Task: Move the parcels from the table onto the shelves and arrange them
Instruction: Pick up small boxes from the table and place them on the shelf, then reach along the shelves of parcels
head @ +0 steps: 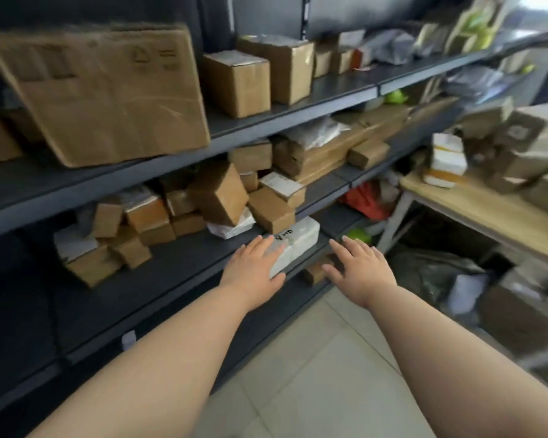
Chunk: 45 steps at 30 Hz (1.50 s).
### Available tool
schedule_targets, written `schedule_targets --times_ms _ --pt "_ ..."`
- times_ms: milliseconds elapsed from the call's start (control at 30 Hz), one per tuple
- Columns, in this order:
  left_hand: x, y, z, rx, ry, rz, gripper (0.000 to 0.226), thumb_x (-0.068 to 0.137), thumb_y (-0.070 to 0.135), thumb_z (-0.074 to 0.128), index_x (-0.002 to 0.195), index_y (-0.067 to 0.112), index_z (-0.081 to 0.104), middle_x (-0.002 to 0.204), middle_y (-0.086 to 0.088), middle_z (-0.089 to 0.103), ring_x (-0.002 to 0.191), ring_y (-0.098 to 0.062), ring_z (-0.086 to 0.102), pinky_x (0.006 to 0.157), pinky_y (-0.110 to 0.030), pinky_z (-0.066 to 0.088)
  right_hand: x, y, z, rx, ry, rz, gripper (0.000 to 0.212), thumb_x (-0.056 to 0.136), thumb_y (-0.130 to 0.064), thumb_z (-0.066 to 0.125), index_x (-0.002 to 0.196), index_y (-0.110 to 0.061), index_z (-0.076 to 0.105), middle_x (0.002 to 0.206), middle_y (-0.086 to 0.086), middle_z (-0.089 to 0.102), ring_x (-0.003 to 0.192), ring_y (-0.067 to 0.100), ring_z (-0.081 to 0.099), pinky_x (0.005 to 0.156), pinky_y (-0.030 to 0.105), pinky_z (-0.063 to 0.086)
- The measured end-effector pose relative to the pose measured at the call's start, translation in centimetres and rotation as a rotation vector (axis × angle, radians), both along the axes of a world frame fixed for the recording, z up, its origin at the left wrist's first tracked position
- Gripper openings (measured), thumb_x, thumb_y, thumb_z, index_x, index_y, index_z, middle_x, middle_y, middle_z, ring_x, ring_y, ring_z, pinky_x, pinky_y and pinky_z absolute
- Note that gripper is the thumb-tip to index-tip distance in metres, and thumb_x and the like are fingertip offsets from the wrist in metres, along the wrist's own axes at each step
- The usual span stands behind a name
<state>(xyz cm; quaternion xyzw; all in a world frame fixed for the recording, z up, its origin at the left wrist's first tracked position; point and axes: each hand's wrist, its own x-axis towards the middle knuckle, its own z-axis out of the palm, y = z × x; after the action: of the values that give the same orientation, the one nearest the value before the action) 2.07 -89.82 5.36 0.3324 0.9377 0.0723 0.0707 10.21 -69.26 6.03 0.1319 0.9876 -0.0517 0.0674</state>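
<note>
A flat white parcel with black handwriting lies near the front edge of the lower dark shelf. My left hand rests flat on its near end, fingers straight. My right hand hovers open just right of the parcel, past the shelf edge, holding nothing. Behind the parcel sits a heap of small brown boxes. More parcels, brown and white, are piled on the wooden table at the right.
Dark metal shelves fill the left. The middle shelf carries a large cardboard box and medium boxes. A small brown box sits below the right hand. Bags and boxes lie under the table. Pale tiled floor is underfoot.
</note>
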Motion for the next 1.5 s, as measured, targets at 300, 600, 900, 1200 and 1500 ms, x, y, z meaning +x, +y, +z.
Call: schedule_targets --times_ms 300,600,900,1200,1500 --pt "-5.3 12.9 1.7 0.050 -0.001 -0.319 0.068 0.097 0.048 0.044 0.154 0.032 0.011 0.161 0.005 0.010 0.148 -0.015 0.006 0.117 -0.035 0.014 3.5 7.8 1.7 -0.114 0.122 -0.413 0.064 0.098 -0.058 0.028 0.154 -0.032 0.013 0.162 -0.003 0.007 0.149 0.019 0.003 0.120 0.039 0.007" --pt "-6.1 29.5 2.2 0.138 -0.010 -0.561 0.061 0.094 0.041 0.052 0.149 0.029 0.030 0.155 0.006 0.030 0.143 -0.013 0.023 0.117 -0.034 0.023 5.8 20.1 1.9 -0.115 0.163 -0.610 0.063 0.098 -0.057 0.030 0.154 -0.033 0.011 0.162 -0.004 0.006 0.149 0.017 0.003 0.121 0.038 0.007" --pt "-5.1 49.8 2.5 0.168 -0.015 -0.639 0.058 0.095 0.038 0.050 0.149 0.027 0.031 0.153 0.006 0.033 0.141 -0.013 0.028 0.116 -0.033 0.025 7.4 38.2 4.0 -0.064 0.103 -0.671 0.064 0.098 -0.057 0.031 0.154 -0.031 0.013 0.162 -0.003 0.006 0.148 0.019 0.009 0.119 0.037 0.011" --pt "-7.3 61.4 1.5 0.124 -0.016 -0.638 0.062 0.096 0.041 0.050 0.151 0.030 0.024 0.157 0.006 0.027 0.143 -0.015 0.024 0.116 -0.035 0.022 5.3 49.7 2.7 -0.120 0.060 -0.755 0.067 0.096 -0.058 0.036 0.153 -0.032 0.013 0.162 -0.004 0.007 0.148 0.019 0.009 0.118 0.036 0.011" --pt "-18.5 71.9 -0.3 0.062 -0.018 -0.557 0.063 0.093 0.043 0.051 0.150 0.031 0.027 0.154 0.006 0.029 0.141 -0.015 0.028 0.112 -0.034 0.027 -6.1 59.6 1.5 -0.097 0.083 -0.694 0.069 0.095 -0.060 0.036 0.154 -0.032 0.012 0.162 -0.003 0.007 0.149 0.018 0.006 0.119 0.036 0.010"
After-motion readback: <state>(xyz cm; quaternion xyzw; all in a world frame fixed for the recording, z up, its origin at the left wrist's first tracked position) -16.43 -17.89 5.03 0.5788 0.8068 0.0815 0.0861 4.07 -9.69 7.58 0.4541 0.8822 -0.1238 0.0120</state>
